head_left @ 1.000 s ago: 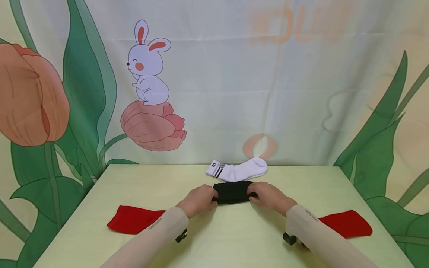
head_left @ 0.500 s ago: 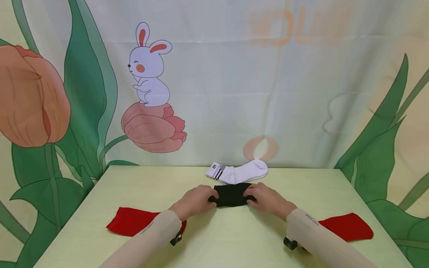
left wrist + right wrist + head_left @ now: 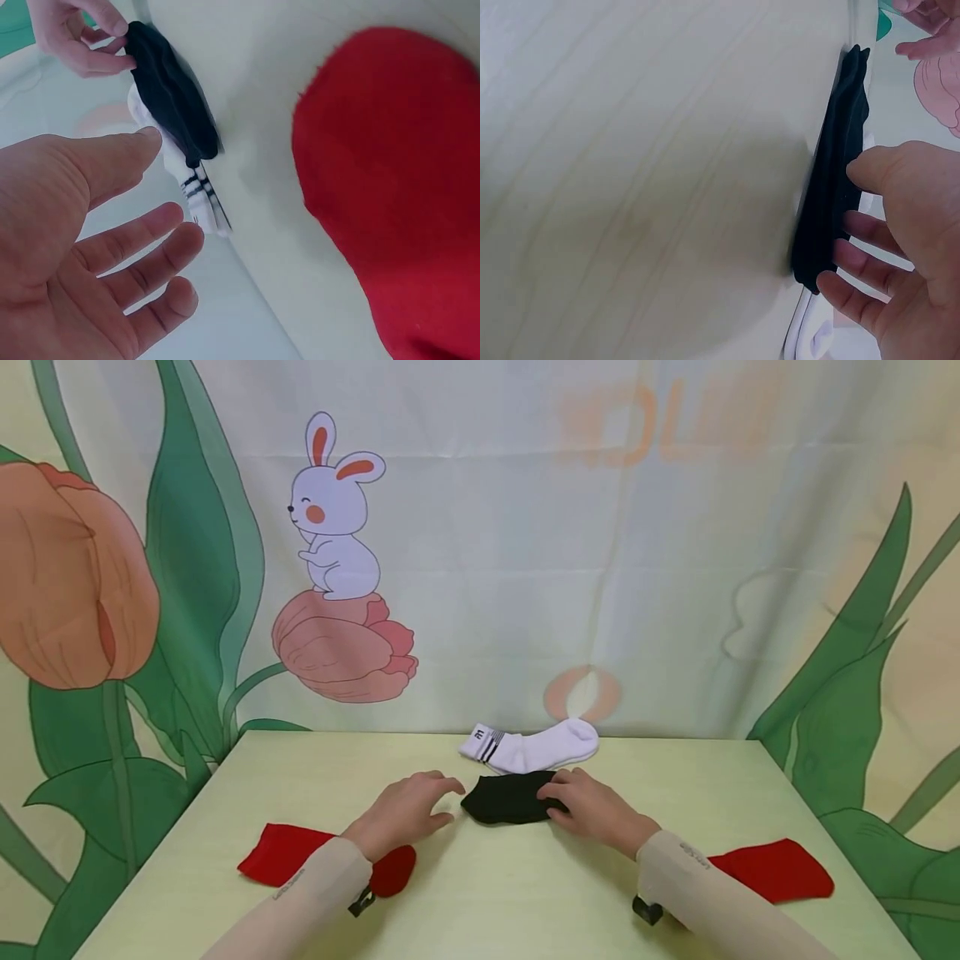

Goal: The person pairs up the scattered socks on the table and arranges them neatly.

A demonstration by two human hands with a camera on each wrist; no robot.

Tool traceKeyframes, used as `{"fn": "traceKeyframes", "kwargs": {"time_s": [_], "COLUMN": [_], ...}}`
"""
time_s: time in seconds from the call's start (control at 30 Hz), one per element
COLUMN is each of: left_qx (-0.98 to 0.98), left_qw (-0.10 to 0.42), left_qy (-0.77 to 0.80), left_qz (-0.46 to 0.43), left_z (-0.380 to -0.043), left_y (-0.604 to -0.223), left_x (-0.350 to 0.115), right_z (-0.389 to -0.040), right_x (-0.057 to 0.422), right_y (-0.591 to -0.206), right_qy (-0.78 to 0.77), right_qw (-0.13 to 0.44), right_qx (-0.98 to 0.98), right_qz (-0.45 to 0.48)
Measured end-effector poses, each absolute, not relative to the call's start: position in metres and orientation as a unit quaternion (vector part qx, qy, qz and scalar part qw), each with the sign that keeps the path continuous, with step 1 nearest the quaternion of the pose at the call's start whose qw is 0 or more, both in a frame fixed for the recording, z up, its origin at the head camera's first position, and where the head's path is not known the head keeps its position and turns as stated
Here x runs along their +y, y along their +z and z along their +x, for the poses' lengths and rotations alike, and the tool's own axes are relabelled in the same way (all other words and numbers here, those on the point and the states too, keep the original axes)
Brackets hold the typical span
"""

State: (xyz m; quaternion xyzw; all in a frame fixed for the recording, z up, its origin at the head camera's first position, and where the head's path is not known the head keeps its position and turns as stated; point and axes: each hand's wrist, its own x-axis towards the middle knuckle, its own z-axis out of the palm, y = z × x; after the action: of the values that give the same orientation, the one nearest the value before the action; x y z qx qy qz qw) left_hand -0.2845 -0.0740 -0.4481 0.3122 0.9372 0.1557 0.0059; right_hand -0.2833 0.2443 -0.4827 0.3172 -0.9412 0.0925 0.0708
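A folded black sock (image 3: 506, 799) lies crosswise on the table, just in front of a white sock (image 3: 540, 747) with dark stripes. My left hand (image 3: 405, 810) stands off the black sock's left end, with thumb and fingers spread and nothing between them. In the left wrist view this left hand (image 3: 90, 240) shows its palm and loosely bent fingers. My right hand (image 3: 596, 810) rests its fingertips on the black sock's right part. In the right wrist view the thumb and fingers (image 3: 870, 266) touch the cloth with a gap between them.
A red sock (image 3: 393, 870) lies partly under my left forearm. Another red piece, likely a sock (image 3: 780, 870), is partly covered by my right forearm. A printed cloth backdrop (image 3: 480, 568) hangs behind the pale table (image 3: 525, 902).
My left hand has let go of the black sock and moved left and slightly down. The sock has shifted a little left, and my right hand has crept left with it.
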Motion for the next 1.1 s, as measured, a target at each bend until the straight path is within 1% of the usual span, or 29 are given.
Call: {"fn": "traceKeyframes", "kwargs": {"time_s": [0.23, 0.5, 0.63, 0.93, 1.1], "left_qx": [0.945, 0.957, 0.961, 0.975, 0.979], "left_qw": [-0.036, -0.099, -0.117, -0.092, -0.09], "left_qy": [0.135, 0.082, 0.082, 0.087, 0.083], "left_qz": [0.295, 0.259, 0.237, 0.181, 0.162], "left_z": [-0.278, -0.275, -0.273, -0.265, -0.264], "left_y": [-0.447, -0.447, -0.448, -0.448, -0.45], "left_x": [-0.09, -0.113, -0.126, -0.155, -0.168], "right_z": [-0.281, -0.279, -0.277, -0.274, -0.272], "right_x": [0.239, 0.232, 0.226, 0.209, 0.204], "right_y": [-0.481, -0.48, -0.48, -0.476, -0.476], "right_qy": [0.09, 0.099, 0.095, 0.097, 0.101], "right_qw": [0.081, 0.104, 0.108, 0.098, 0.09], "right_qx": [-0.939, -0.927, -0.925, -0.926, -0.926], "right_qz": [0.322, 0.346, 0.353, 0.352, 0.352]}}
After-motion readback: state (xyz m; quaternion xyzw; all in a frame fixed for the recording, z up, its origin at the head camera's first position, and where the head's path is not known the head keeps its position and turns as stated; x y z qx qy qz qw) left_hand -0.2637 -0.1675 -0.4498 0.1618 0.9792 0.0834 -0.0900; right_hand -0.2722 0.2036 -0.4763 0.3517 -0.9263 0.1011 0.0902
